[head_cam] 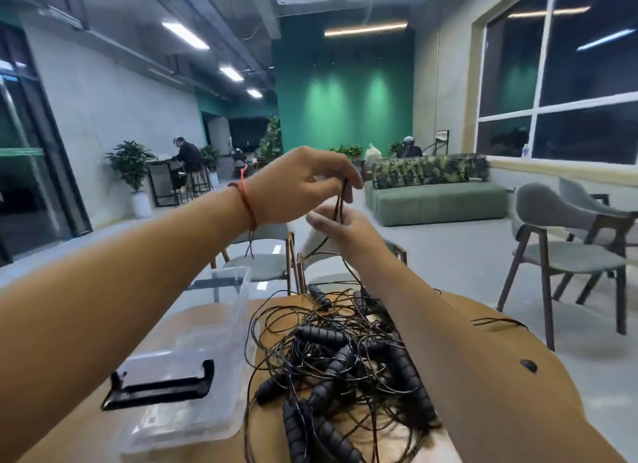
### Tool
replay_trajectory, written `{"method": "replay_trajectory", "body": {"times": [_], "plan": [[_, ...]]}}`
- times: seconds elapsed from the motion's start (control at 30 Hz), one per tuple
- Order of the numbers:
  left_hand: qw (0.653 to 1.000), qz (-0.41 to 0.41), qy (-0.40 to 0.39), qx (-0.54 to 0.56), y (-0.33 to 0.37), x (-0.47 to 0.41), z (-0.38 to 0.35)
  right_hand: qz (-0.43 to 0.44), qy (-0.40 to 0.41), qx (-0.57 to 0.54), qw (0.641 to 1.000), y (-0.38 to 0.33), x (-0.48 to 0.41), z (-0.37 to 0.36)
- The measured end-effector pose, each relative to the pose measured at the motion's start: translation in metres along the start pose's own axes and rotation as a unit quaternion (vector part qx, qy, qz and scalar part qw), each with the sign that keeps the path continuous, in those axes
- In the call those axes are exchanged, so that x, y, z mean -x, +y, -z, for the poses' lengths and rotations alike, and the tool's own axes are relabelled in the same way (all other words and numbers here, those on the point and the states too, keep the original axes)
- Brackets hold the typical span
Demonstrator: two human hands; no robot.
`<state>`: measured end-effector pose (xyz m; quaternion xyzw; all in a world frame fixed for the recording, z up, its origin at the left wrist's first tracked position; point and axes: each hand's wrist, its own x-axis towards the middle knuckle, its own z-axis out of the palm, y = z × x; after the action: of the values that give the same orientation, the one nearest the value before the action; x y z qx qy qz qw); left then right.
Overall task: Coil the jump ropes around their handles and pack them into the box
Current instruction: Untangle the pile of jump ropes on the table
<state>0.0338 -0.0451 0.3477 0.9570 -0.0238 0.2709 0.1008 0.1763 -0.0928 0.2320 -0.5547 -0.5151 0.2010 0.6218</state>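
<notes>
Cord (340,203), thin, black and wiry, hangs doubled from the pinching fingertips of the raised left hand (297,190); the blurred right hand (340,229) just below touches it, grip unclear. Beneath, tangled jump ropes (345,355) with ribbed black handles (322,336) heap beside a clear plastic box (238,310) on a wooden table (500,386); grey chairs (569,252), green sofa (438,202) beyond

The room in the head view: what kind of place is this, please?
Probably a shared office lounge or co-working space. A green sofa with leaf-print cushions, grey chairs on wooden legs and a potted plant stand about, and a person sits at a high desk in the back.
</notes>
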Motion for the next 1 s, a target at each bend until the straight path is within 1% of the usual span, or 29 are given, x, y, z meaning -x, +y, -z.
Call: {"method": "replay_trajectory", "body": {"times": [0.03,0.07,0.1,0.13,0.17,0.2,0.23,0.27,0.3,0.33,0.37,0.4,0.43,0.47,0.5,0.57,0.6,0.63,0.67,0.7,0.73,0.77,0.8,0.83,0.87,0.93,0.97,1.0], "plan": [[0.999,0.004,0.035,0.03,0.006,0.002,0.003,0.001,0.004,-0.033,0.999,-0.003,-0.001,0.001],[0.995,0.009,0.089,0.04,0.012,0.004,0.005,-0.001,0.008,-0.066,0.998,-0.012,0.001,0.001],[0.986,0.029,0.16,0.035,0.013,0.005,0.003,-0.004,0.017,-0.087,0.996,-0.021,0.005,0.0],[0.971,0.068,0.228,0.033,0.015,0.01,0.0,0.001,0.025,-0.096,0.995,-0.033,0.01,-0.003],[0.956,0.124,0.261,0.052,0.016,0.014,-0.006,-0.005,0.034,-0.097,0.995,-0.041,0.009,-0.005],[0.949,0.179,0.237,0.105,0.017,0.02,-0.013,-0.017,0.04,-0.088,0.995,-0.049,0.01,-0.006],[0.946,0.223,0.171,0.161,0.02,0.026,-0.021,-0.023,0.034,-0.068,0.997,-0.06,0.012,-0.009],[0.941,0.252,0.106,0.2,0.024,0.032,-0.03,-0.018,0.012,-0.03,0.999,-0.068,0.013,-0.009],[0.934,0.267,0.076,0.224,0.027,0.036,-0.038,-0.037,-0.002,0.007,0.999,-0.074,0.015,-0.009],[0.924,0.28,0.091,0.243,0.031,0.039,-0.042,-0.052,-0.008,0.057,0.997,-0.085,0.024,-0.011],[0.904,0.298,0.133,0.276,0.033,0.038,-0.043,-0.03,-0.023,0.135,0.99,-0.09,0.031,-0.011],[0.881,0.314,0.182,0.304,0.037,0.035,-0.042,-0.018,-0.024,0.105,0.994,-0.092,0.038,-0.013],[0.861,0.326,0.217,0.324,0.04,0.033,-0.039,-0.02,-0.016,0.009,1.0,-0.094,0.046,-0.015],[0.839,0.335,0.24,0.355,0.045,0.029,-0.034,0.005,-0.028,-0.002,1.0,-0.094,0.049,-0.017],[0.811,0.334,0.263,0.401,0.051,0.025,-0.026,0.014,-0.011,0.013,1.0,-0.094,0.053,-0.018],[0.754,0.308,0.311,0.489,0.06,0.022,0.002,0.002,-0.009,0.06,0.998,-0.083,0.063,-0.012],[0.736,0.29,0.343,0.507,0.062,0.024,0.023,-0.009,-0.024,0.084,0.996,-0.078,0.072,-0.006],[0.73,0.278,0.379,0.497,0.064,0.03,0.047,-0.016,-0.055,0.099,0.993,-0.071,0.081,0.002],[0.742,0.279,0.414,0.447,0.059,0.037,0.075,-0.023,-0.084,0.11,0.99,-0.063,0.092,0.012],[0.768,0.284,0.445,0.362,0.054,0.046,0.099,-0.033,-0.113,0.108,0.987,-0.053,0.101,0.023],[0.799,0.29,0.464,0.249,0.049,0.058,0.122,-0.047,-0.13,0.112,0.984,-0.044,0.111,0.036],[0.828,0.293,0.461,0.127,0.042,0.071,0.139,-0.054,-0.136,0.114,0.983,-0.037,0.118,0.045],[0.856,0.281,0.433,0.017,0.035,0.082,0.149,-0.055,-0.132,0.108,0.984,-0.035,0.123,0.052],[0.884,0.269,0.378,-0.063,0.034,0.09,0.15,-0.056,-0.126,0.09,0.986,-0.036,0.125,0.056],[0.91,0.255,0.309,-0.108,0.034,0.094,0.143,-0.054,-0.113,0.07,0.99,-0.042,0.128,0.056],[0.95,0.233,0.17,-0.122,0.042,0.095,0.112,-0.028,-0.1,0.078,0.992,-0.062,0.127,0.047],[0.963,0.216,0.123,-0.108,0.05,0.093,0.091,-0.011,-0.088,0.106,0.99,-0.073,0.124,0.04],[0.971,0.2,0.092,-0.091,0.056,0.092,0.071,0.004,-0.086,0.136,0.987,-0.083,0.122,0.031]]}}
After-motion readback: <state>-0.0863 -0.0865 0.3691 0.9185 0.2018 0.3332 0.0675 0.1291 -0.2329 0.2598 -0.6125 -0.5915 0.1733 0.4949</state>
